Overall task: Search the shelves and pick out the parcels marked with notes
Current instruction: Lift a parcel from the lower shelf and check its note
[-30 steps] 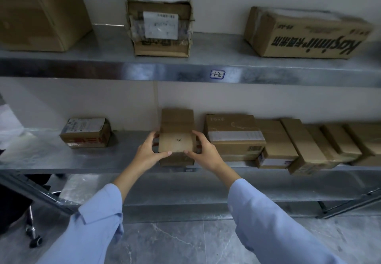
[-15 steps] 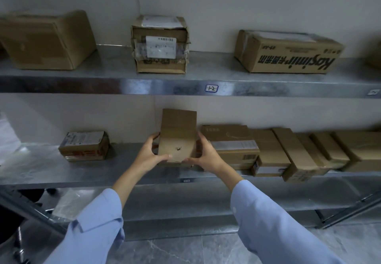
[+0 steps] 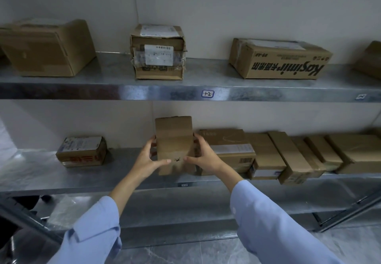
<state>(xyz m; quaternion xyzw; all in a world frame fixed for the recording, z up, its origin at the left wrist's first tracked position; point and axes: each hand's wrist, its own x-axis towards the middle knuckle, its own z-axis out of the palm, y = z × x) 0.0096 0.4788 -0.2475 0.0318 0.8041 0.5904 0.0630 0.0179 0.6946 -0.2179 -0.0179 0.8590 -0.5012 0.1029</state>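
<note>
A small brown cardbd parcel (image 3: 174, 140) is held upright at the front of the lower shelf (image 3: 31, 173), gripped from both sides. Its left edge is grasped by the left hand (image 3: 147, 159), fingers wrapped behind & thumb laid across the front face. Its right edge is clasped the same way by the right hand (image 3: 207, 156), thumb pointed inward. The thumb tips are set near each other low on the front, w/ a small dark mark seen btwn them. The face turned to the camera is plain brown. Whether the parcel's bottom rests on the shelf or is lifted just clear can't be told

Just right of it, behind the right hand, a flat box w/ a white strip label (image 3: 226, 150) is laid. A row of further brown boxes (image 3: 288, 156) is packed beside it, some tilted. Well apart to the left on the same shelf, a small labelled parcel (image 3: 81, 152) is set, w/ white print on top & red print on its front

On the front rim of the upper shelf (image 3: 103, 91) a handwritten tag (image 3: 207, 93) is stuck. Three boxes are spaced well apart up there: a large plain box (image 3: 47, 49) at left, a taped box (image 3: 157, 53) w/ white labels on front & top in the middle, and a long printed box (image 3: 280, 61) at right, its lettering upside down. Part of another box is cut off at the far right

Both forearms are covered by light-blue sleeves (image 3: 97, 228), & a grey marbled floor (image 3: 185, 253) is seen below
</note>
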